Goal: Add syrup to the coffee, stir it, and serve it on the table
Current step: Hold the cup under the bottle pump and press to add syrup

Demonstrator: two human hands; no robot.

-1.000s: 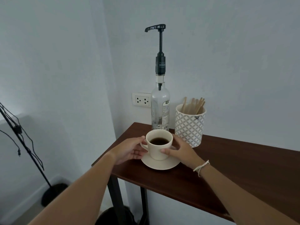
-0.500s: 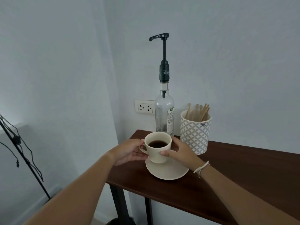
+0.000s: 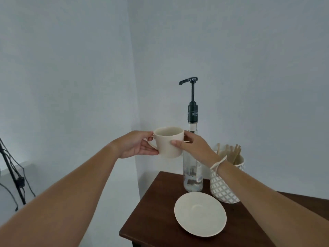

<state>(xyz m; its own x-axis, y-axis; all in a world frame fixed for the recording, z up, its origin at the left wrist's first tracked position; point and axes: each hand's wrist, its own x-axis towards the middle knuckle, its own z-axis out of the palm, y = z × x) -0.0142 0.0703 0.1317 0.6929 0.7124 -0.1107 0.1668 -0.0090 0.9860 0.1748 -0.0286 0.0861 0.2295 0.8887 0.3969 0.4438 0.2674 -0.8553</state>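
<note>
Two hands: both on one cream cup [image 3: 169, 142], held up in the air, well above the table [image 3: 154, 207].
Left hand [image 3: 137, 145]: grasping the cup at its handle side; fingers curl under and around the handle, so most of the handle is covered.
Right hand [image 3: 192, 147]: grasping the cup's opposite wall, thumb on the near face, other fingers wrapped behind and out of sight; a pale cord bracelet [image 3: 218, 164] sits on the wrist.
Cup contents: hidden; the view meets the cup from the side and slightly below the rim, so only the inner far wall shows and no liquid can be seen.
Saucer [image 3: 200, 213]: bare, flat on the dark wooden table, near its front left corner, apart from the cup.
Syrup bottle [image 3: 193, 177]: clear glass, upright behind the saucer; its upper body is partly covered by the cup and the right hand, and the label cannot be read.
Pump [image 3: 192, 98]: dark, stem raised, spout pointing left, above and just right of the cup.
Patterned holder [image 3: 225, 186]: white lattice print, just right of the bottle, holding wooden stir sticks [image 3: 235, 154]; its upper left is cut off by the right wrist.
Table: right part and front edge run out of frame.
Stand with cables [image 3: 12, 173]: dark, at the left edge, only partly in view.
</note>
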